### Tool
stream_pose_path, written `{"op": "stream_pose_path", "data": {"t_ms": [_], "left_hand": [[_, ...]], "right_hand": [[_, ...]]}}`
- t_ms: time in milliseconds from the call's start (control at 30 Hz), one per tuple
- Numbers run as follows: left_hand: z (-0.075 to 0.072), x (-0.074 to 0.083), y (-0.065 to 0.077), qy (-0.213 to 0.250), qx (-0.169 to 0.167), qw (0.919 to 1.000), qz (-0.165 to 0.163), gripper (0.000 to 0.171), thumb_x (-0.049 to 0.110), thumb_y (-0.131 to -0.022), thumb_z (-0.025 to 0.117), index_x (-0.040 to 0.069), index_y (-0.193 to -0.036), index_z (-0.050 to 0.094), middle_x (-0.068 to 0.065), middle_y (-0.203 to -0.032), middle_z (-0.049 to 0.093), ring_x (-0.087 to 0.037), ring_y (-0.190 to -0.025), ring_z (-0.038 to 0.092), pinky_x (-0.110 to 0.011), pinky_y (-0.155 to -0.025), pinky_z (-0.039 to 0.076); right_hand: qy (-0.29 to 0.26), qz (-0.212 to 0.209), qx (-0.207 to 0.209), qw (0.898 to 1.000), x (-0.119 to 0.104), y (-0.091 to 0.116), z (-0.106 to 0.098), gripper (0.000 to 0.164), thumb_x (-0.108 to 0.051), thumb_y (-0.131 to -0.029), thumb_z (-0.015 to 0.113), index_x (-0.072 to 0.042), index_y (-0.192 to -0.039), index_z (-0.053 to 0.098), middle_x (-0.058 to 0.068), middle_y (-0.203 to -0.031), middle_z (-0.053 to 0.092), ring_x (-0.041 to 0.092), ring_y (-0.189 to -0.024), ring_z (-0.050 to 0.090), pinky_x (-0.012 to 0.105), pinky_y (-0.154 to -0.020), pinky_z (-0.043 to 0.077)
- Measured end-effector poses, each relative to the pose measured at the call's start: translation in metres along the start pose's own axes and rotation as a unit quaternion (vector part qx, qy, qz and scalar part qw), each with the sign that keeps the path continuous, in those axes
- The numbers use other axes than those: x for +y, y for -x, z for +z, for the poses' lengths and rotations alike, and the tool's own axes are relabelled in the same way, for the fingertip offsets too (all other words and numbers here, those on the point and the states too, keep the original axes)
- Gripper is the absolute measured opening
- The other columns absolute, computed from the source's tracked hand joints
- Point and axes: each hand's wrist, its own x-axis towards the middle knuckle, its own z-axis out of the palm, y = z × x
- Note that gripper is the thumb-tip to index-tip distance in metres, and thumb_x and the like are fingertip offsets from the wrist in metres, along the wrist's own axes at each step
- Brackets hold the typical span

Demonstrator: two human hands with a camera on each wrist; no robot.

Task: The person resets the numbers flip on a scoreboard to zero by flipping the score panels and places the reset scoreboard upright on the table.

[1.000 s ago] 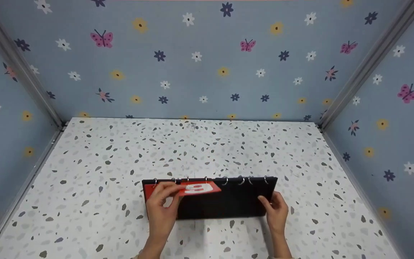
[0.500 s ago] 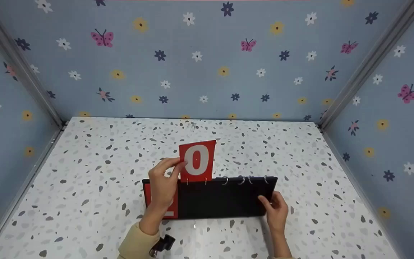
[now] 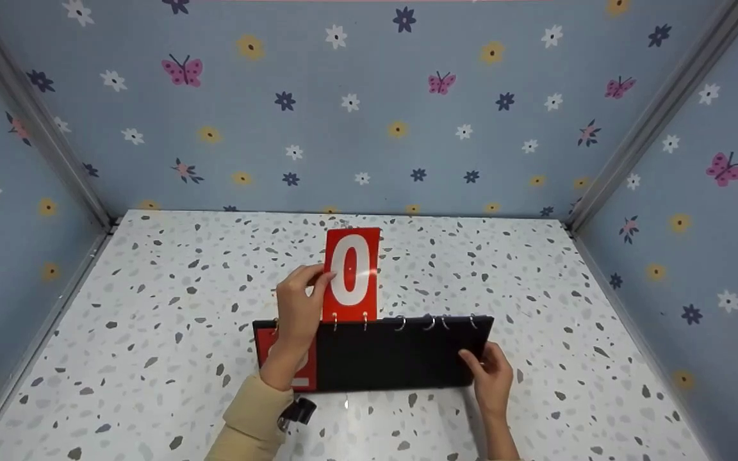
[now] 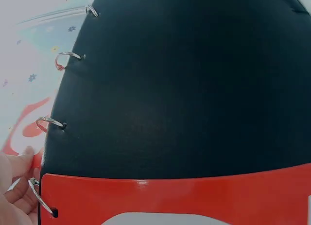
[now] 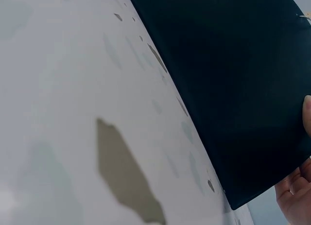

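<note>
A black flip scoreboard (image 3: 394,358) with metal rings along its top edge stands on the table. My left hand (image 3: 298,307) pinches the left edge of a red number card (image 3: 352,310) showing a white 0, raised above the board on two rings. Another red card (image 3: 305,374) lies against the board's left end, partly hidden by my left wrist; its edge also shows low in the left wrist view. My right hand (image 3: 492,378) grips the board's right edge, thumb on the front; in the right wrist view its fingers (image 5: 296,191) are behind the lower corner.
The white speckled tabletop (image 3: 151,288) surrounds the board. Blue flower-patterned panels (image 3: 369,128) enclose it at the back and both sides. A small black clip-like device (image 3: 302,410) sits at my left sleeve (image 3: 254,410).
The red card has swung up and back over the top edge, from folded toward me to standing above the board. My left hand has risen with it; the right hand stays put.
</note>
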Motion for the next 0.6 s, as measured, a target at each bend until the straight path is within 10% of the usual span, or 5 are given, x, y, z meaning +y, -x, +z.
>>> {"op": "stream_pose_path", "data": {"t_ms": [267, 600], "left_hand": [[-0.001, 0.003, -0.007, -0.095, -0.049, 0.9926, -0.058, 0.027, 0.014, -0.078, 0.068, -0.004, -0.098, 0.065, -0.010, -0.075, 0.062, -0.017, -0.065, 0.054, -0.028, -0.060, 0.047], [-0.012, 0.008, 0.002, -0.123, -0.018, 0.9921, -0.018, 0.017, 0.011, -0.079, 0.067, -0.001, -0.092, 0.065, -0.009, -0.076, 0.060, -0.022, -0.068, 0.056, -0.033, -0.059, 0.045]], "right_hand": [[-0.060, -0.041, -0.010, 0.997, 0.020, 0.000, -0.001, 0.018, 0.006, -0.071, 0.069, 0.003, -0.086, 0.061, 0.009, -0.074, 0.062, 0.012, -0.064, 0.057, 0.017, -0.054, 0.043], [-0.016, -0.027, 0.002, 1.000, 0.012, 0.000, -0.001, 0.018, 0.004, -0.070, 0.071, 0.002, -0.084, 0.060, 0.007, -0.070, 0.060, 0.011, -0.061, 0.056, 0.016, -0.054, 0.044]]}}
